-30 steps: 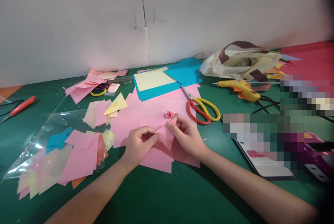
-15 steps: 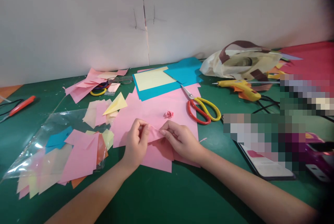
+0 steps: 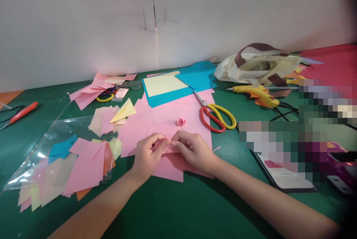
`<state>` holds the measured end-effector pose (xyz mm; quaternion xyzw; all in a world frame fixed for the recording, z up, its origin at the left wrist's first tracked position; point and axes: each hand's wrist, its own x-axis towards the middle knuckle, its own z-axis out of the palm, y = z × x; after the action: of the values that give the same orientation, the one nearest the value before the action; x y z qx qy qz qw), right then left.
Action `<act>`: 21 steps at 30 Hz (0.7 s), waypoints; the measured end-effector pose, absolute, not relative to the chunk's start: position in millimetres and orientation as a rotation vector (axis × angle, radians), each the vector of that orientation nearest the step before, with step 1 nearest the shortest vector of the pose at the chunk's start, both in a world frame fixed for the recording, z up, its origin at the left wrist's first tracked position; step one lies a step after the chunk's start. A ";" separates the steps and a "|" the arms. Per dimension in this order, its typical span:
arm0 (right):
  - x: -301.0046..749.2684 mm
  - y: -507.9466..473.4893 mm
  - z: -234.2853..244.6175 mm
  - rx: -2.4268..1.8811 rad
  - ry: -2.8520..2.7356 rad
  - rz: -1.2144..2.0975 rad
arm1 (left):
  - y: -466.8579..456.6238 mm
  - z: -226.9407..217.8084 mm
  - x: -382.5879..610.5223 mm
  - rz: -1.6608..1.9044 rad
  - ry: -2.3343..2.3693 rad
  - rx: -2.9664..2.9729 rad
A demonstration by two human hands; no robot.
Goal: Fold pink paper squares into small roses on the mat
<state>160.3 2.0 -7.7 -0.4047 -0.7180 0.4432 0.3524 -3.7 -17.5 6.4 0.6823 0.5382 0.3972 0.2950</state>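
My left hand [image 3: 147,153] and my right hand [image 3: 192,149] meet over the pink sheets [image 3: 167,112] at the middle of the table. Both are closed, pinching a small piece of pink paper [image 3: 164,139] between thumbs and fingers. Its edge shows as a thin curved strip, and the fingers hide most of it. Just beyond the fingertips lies a small folded pink paper flower [image 3: 180,121]. Scissors [image 3: 213,114] with one red and one yellow handle rest at the right edge of the pink sheets, blades pointing away from me.
Blue sheets [image 3: 200,73] and a cream sheet [image 3: 161,84] lie behind. At left, a clear plastic bag [image 3: 83,127] holds coloured paper pieces. A yellow glue gun [image 3: 256,94], a cloth bag [image 3: 231,70] and a phone [image 3: 292,177] are on the right.
The pink piece, earlier stretched fairly flat between both hands, is now bent into a narrow curve. My left fingertips have come closer to the right ones.
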 end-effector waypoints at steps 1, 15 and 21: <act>160.4 2.4 -7.4 -1.041 -1.865 1.150 | -17.4 6.6 -3.9 1.058 1.437 1.817; 161.3 2.7 -8.7 -1.022 -1.899 1.044 | -14.8 6.9 -4.2 1.061 1.398 1.534; 162.0 4.2 -10.8 -0.950 -1.880 1.135 | -12.4 9.6 -2.7 1.052 1.400 1.416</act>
<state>162.0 4.2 -10.8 -0.3694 -0.7314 0.4415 0.3656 -2.7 -12.4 9.6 0.5676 0.5611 0.4216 0.4304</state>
